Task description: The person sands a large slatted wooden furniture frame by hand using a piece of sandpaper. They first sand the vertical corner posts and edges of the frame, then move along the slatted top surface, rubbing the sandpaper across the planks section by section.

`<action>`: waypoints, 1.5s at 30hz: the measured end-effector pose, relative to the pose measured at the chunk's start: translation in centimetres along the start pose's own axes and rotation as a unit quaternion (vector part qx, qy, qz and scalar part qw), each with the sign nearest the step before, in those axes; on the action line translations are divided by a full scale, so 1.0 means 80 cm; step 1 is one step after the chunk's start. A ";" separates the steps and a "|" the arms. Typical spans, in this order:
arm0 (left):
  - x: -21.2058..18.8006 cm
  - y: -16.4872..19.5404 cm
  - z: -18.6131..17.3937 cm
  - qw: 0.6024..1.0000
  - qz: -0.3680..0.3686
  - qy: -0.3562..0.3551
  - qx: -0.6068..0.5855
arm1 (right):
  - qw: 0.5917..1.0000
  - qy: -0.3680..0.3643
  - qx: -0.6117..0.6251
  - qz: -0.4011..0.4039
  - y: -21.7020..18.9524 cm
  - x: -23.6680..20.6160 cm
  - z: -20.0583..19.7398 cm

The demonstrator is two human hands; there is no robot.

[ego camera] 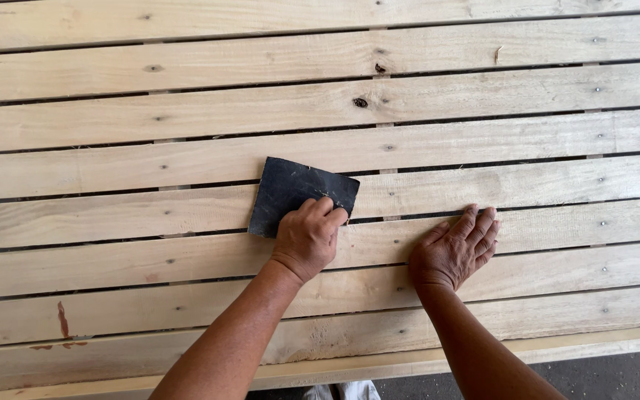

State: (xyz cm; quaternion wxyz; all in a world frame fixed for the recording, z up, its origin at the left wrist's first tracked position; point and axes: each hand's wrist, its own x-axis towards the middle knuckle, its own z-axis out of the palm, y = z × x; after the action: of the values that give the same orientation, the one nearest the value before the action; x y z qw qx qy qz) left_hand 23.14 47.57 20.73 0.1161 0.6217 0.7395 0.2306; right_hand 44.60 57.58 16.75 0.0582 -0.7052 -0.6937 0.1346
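Fingers [326, 210] of the left hand [306, 237] are curled down onto a dark, roughly square sheet of abrasive paper [295, 192], pressing it flat rather than pinching it. The sheet lies across two slats near the middle of a wide panel of pale, unfinished wooden slats [149, 159]. The right hand [453, 252] lies just beside it on the next slat, its fingers [479, 226] spread open and flat on the wood, holding nothing and apparently bracing.

Judging by the surface, the smoothing looks only partly done. Wood around the hands seems fairly even and pale, but rough fibres and a splinter show on a slat toward the upper right, dark knots [360, 102] stand out higher up, and reddish stains [62, 320] mark the lower left slat. Most of the panel lies beyond the sheet's present spot, and how much of it is already rubbed down cannot be told.
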 end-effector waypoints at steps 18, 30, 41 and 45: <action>0.020 0.019 0.030 0.996 0.073 -0.011 -0.039 | 1.000 0.008 0.000 -0.002 0.004 -0.002 0.005; -0.049 -0.094 -0.053 0.996 0.013 -0.089 0.003 | 1.000 0.010 0.002 -0.005 0.006 -0.002 0.007; -0.017 -0.051 -0.020 0.996 -0.009 -0.032 -0.087 | 1.000 0.008 0.006 0.002 0.003 -0.002 0.002; -0.070 -0.125 -0.081 0.998 -0.043 -0.028 -0.024 | 1.000 0.005 0.002 0.003 0.002 -0.002 0.003</action>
State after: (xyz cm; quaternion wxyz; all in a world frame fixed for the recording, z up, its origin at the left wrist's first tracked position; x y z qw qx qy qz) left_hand 12.67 39.66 20.83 0.1614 0.5922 0.7564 0.2259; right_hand 44.70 57.35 16.48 0.0630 -0.7080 -0.6908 0.1327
